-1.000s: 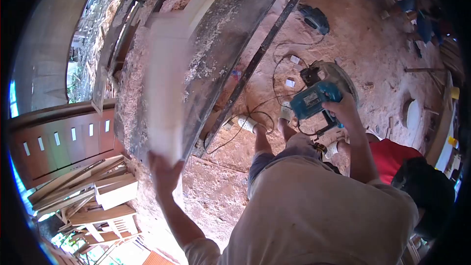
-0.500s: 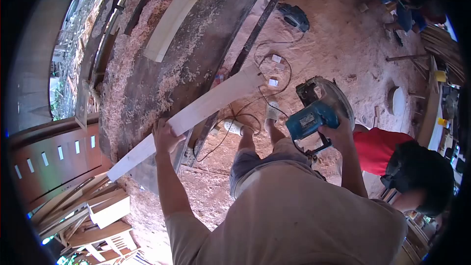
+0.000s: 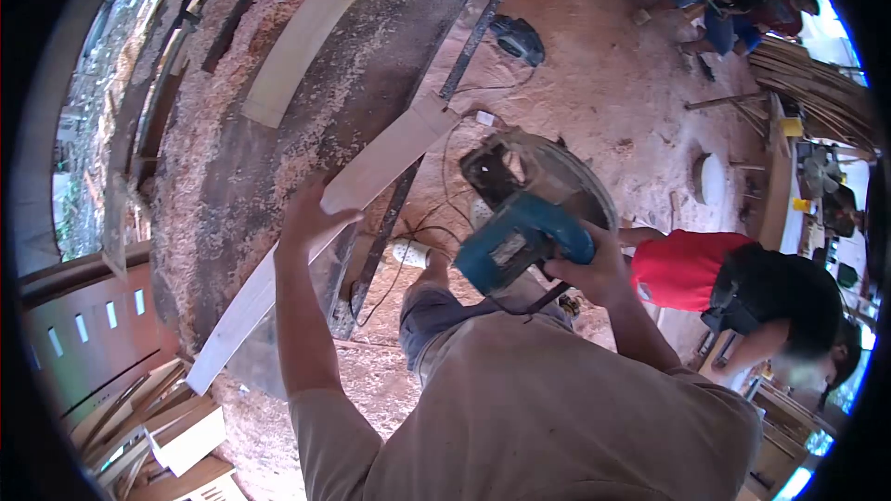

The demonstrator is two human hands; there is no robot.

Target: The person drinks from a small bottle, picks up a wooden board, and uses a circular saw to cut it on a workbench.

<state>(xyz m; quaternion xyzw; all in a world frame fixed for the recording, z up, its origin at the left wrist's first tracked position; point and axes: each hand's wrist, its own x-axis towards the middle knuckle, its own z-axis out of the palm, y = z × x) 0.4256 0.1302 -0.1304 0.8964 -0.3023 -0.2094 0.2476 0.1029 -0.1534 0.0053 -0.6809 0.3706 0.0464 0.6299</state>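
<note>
A long pale wooden plank (image 3: 394, 150) lies slantwise across the workbench (image 3: 371, 65), its upper end at the dark rail along the bench edge. My left hand (image 3: 308, 215) lies across the plank near its middle, thumb out over the near side; the other fingers are partly hidden. In my right hand (image 3: 599, 271) is a teal circular saw (image 3: 506, 250), gripped by its rear handle. The saw is held in the air in front of my body, to the right of the plank and apart from it.
A second pale board (image 3: 311, 42) rests on the bench among shavings. A dark power tool (image 3: 518, 40) lies on the dusty floor, with a cord (image 3: 422, 227) looping near my feet. A person in red shorts (image 3: 691, 267) bends close on my right; other people (image 3: 742, 5) sit farther back. Offcuts (image 3: 186, 431) pile at lower left.
The saw has come left and closer to the plank, and looks larger. The plank has shifted down-left under my left hand, and my left thumb is spread wider. The whole view has turned slightly.
</note>
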